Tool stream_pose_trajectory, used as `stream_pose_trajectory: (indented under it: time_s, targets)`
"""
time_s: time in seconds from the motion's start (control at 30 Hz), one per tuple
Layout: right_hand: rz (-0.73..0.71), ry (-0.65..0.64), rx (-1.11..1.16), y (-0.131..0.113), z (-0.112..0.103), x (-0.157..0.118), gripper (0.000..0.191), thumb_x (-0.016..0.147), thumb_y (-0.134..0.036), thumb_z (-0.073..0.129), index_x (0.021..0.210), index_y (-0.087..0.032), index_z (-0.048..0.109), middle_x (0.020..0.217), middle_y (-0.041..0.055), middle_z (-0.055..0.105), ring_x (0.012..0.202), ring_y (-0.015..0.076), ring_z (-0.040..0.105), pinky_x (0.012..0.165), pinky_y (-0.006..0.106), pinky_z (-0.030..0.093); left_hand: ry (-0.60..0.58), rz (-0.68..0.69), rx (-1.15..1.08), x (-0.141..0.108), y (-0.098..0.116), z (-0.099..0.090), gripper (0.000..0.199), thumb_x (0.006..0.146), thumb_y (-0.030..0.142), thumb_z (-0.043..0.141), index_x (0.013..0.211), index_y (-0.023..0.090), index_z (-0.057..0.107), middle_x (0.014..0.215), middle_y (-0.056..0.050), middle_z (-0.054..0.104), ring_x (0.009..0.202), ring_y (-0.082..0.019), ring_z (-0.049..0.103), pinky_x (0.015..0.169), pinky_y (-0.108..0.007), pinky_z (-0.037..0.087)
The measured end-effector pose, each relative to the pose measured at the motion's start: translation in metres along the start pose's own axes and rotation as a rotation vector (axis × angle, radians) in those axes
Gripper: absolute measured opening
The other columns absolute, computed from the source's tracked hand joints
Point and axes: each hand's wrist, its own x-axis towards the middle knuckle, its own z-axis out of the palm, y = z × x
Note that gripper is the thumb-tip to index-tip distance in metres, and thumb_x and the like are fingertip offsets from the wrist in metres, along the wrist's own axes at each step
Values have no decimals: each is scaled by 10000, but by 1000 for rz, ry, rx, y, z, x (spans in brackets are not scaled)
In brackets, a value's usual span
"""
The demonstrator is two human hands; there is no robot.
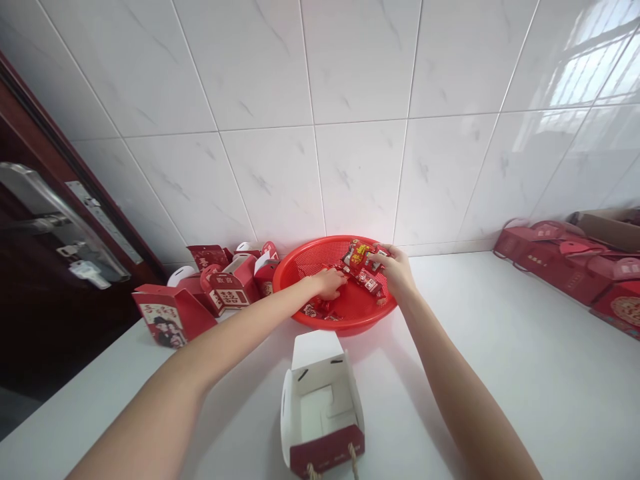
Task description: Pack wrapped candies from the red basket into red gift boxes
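A red plastic basket (363, 312) with mesh sides holds several small wrapped snacks, most in red wrappers. My left hand (329, 283) reaches into its left half, fingers curled down among the wrappers; what they grip is hidden. At the right rim, my right hand (396, 270) pinches a small red snack packet (381, 255) between thumb and fingers. Beside that lies a red and yellow packet (358, 253) inside the basket. Nearer to me, between my forearms, stands an open gift box (327, 453), white inside, with a dark red outer side and rope handles.
Several red gift boxes (233, 287) and a red box with a printed couple (167, 320) stand left of the basket. More red boxes (555, 257) line the wall at right. Behind is a tiled wall (360, 173); a dark door (30, 280) is at left.
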Motion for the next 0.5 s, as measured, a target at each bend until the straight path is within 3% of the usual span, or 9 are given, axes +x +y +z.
stream_pose_trajectory:
  time_s: [0.13, 0.37, 0.5]
  targets:
    - [8, -4, -2, -2, 1, -2, 266, 524, -171, 758, 761, -212, 645, 610, -43, 669, 574, 155, 616, 521, 271, 511, -11, -17, 98, -2, 4, -4, 502, 816, 127, 595, 1307, 224, 638, 1371, -137, 630, 1257, -317, 564, 1041, -414, 457]
    - [17, -18, -1, -5, 2, -5, 250, 524, -172, 748, 748, -216, 645, 618, -44, 673, 617, 177, 659, 535, 278, 532, -42, -31, 160, -3, 6, -6, 318, 836, 127, 560, 1072, 224, 750, 1167, -113, 707, 1129, -292, 623, 965, -383, 510]
    - [15, -16, -6, -4, 2, -5, 241, 526, -169, 745, 742, -216, 649, 629, -36, 682, 623, 180, 661, 543, 285, 537, -30, -32, 141, -4, 2, -5, 351, 825, 126, 563, 1096, 245, 751, 1255, -95, 673, 1120, -268, 631, 943, -349, 517]
